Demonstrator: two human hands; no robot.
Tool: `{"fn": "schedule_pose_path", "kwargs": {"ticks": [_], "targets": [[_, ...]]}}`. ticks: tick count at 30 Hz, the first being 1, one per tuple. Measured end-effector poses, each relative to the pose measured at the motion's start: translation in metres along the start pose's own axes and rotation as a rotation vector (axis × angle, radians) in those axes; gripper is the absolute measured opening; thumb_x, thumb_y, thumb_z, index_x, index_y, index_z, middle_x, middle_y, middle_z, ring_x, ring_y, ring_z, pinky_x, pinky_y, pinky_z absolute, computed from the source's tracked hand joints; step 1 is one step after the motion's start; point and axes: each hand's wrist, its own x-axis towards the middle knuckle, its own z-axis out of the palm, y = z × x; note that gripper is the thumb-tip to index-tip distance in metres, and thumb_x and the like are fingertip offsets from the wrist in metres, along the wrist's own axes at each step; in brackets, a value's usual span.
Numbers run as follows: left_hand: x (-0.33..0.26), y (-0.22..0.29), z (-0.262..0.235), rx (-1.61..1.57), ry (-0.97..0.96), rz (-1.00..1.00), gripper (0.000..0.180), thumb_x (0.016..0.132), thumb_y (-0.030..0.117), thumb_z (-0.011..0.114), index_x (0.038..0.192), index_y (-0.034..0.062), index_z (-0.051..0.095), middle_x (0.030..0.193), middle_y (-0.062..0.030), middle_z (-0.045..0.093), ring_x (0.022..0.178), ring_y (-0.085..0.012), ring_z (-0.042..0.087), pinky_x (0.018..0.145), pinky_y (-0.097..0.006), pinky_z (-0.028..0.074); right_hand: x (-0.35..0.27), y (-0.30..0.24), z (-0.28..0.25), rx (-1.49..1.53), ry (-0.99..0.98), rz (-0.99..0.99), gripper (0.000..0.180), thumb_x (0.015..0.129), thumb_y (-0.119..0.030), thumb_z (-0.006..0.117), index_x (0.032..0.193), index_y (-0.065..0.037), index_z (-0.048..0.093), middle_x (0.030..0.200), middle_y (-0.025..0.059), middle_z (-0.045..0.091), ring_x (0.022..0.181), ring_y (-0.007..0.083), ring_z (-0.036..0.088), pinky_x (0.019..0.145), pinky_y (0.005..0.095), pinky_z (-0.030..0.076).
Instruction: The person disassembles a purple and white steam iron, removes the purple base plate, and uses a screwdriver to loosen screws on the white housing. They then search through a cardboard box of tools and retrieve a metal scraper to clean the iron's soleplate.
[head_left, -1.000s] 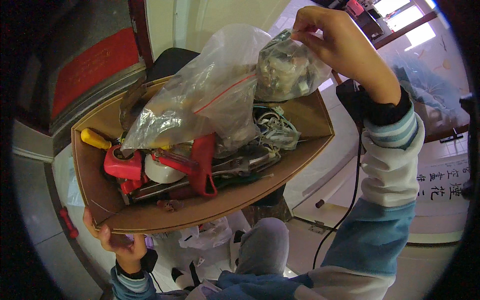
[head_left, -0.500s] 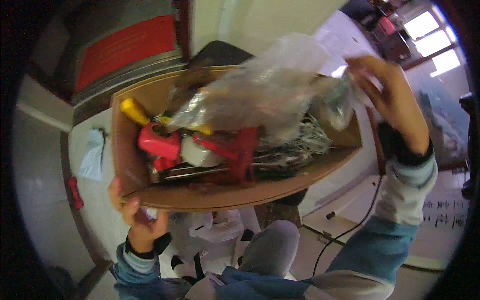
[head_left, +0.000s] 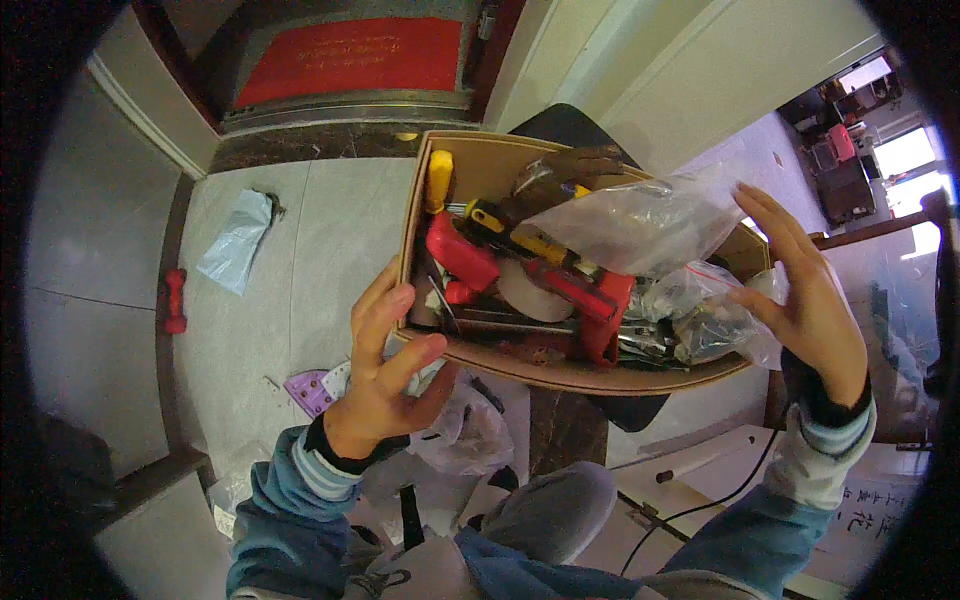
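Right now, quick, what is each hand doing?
Left hand: open, fingers on the near left corner of the brown cardboard box of tools.
Right hand: open, touching the clear plastic bags.

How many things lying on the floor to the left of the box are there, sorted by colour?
Red: 1, a small dumbbell-shaped thing
Pale blue-grey: 1, a crumpled plastic bag
Purple: 1, a flat perforated triangular pad
Total: 3. All lie on the grey floor, left of the cardboard box; the pad sits closest to the left hand.
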Motion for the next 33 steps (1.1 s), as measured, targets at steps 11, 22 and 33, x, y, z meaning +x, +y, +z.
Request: {"fn": "schedule_pose_path", "kwargs": {"ticks": [11,22,33], "targets": [[0.018,-0.005,-0.005,-0.009,0.041,0.081,0.058,0.059,-0.009,0.067,0.109,0.0159,0.054,0.135,-0.0158,0.036,0.118,-0.049,0.04,0.093,-0.052,0.04,0.038,0.001,0.021,-0.164,-0.377,-0.097,0.036,0.067,0.001,0.062,0.103,0.0,0.058,0.092,0.0174,0.058,0.087,0.0369,0.053,0.079,0.0418,0.044],[0.006,-0.014,0.005,0.007,0.048,0.109,0.056,0.061,-0.007,0.063,0.11,0.0188,0.054,0.133,-0.0166,0.038,0.116,-0.0492,0.041,0.093,-0.052,0.039,-0.033,0.037,-0.01,0.263,-0.519,0.275,0.029,0.064,-0.009,0.064,0.092,-0.003,0.065,0.094,0.0163,0.062,0.088,0.0318,0.058,0.078,0.0367,0.045],[0.002,-0.017,0.013,0.012,0.079,0.116,0.074,0.058,-0.009,0.058,0.123,0.0229,0.044,0.138,-0.0147,0.031,0.118,-0.0499,0.038,0.095,-0.054,0.036,-0.073,0.061,0.006,0.098,-0.254,0.165,0.073,0.056,-0.011,0.076,0.124,-0.006,0.049,0.131,0.0149,0.043,0.127,0.0347,0.034,0.106,0.0378,0.028]]}}
